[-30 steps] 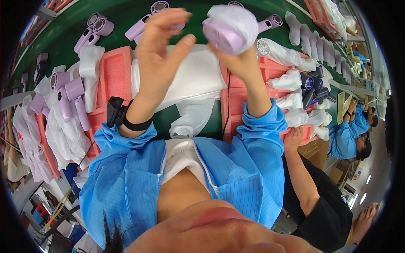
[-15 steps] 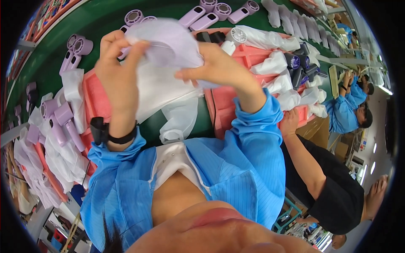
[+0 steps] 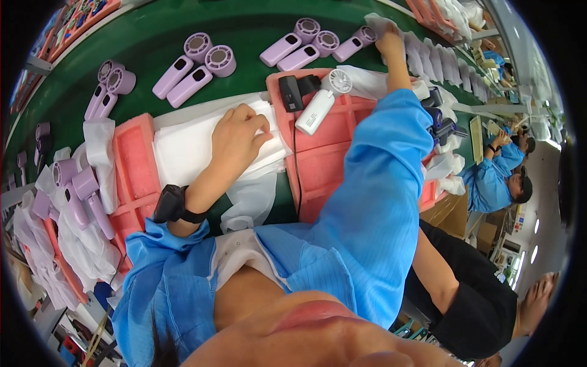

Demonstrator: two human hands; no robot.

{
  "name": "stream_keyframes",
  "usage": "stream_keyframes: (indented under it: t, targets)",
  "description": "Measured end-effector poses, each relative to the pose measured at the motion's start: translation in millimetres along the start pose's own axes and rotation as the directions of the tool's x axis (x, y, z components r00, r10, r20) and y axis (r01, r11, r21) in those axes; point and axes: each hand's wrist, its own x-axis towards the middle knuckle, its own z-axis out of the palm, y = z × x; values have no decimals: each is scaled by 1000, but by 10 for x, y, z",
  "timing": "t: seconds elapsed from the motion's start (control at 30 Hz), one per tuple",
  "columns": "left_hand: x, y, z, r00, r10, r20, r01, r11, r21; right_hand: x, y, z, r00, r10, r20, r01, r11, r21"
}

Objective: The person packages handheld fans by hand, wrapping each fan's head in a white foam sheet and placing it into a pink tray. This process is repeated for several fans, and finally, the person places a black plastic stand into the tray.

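My left hand (image 3: 240, 137) rests on a stack of thin white sheets or bags (image 3: 183, 153), its fingers loosely bent and a gap between thumb and forefinger. Out at the far right, my right hand (image 3: 391, 46) is closed on a whitish wrapped handheld fan (image 3: 378, 23), at the near end of a row of similar wrapped fans (image 3: 431, 55). Just left of it lies a pair of bare lilac handheld fans; the nearer one (image 3: 348, 49) almost meets the wrapping. My right hand's fingertips are partly hidden.
Pairs of lilac fans (image 3: 189, 85) lie along the green table (image 3: 244, 55). Pink foam trays (image 3: 318, 165) flank the stack; a white fan (image 3: 315, 112) and a black device (image 3: 290, 93) with a cable sit on the right one. A co-worker's bare forearm (image 3: 434, 260) is close on my right.
Both hands were raised in front of me around the whitish wrapping. My right hand has carried it to the far right; my left hand has come down onto the stack.
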Motion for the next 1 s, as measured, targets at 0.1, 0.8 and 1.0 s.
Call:
stream_keyframes:
  t: [0.1, 0.8, 1.0]
  targets:
    - [-76, -49, 1, 997, -76, -19, 77, 996, 39, 57, -612, -100, 875, -449, -181, 483, 830, 279]
    - [78, 194, -710, 957, -266, -118, 90, 655, -750, -1506, -2442, -2776, 900, -395, -183, 291, 235, 928]
    - [70, 315, -739, 908, -417, -43, 36, 181, -983, -1832, -2786, -2516, 966, -257, 0, 78, 292, 953]
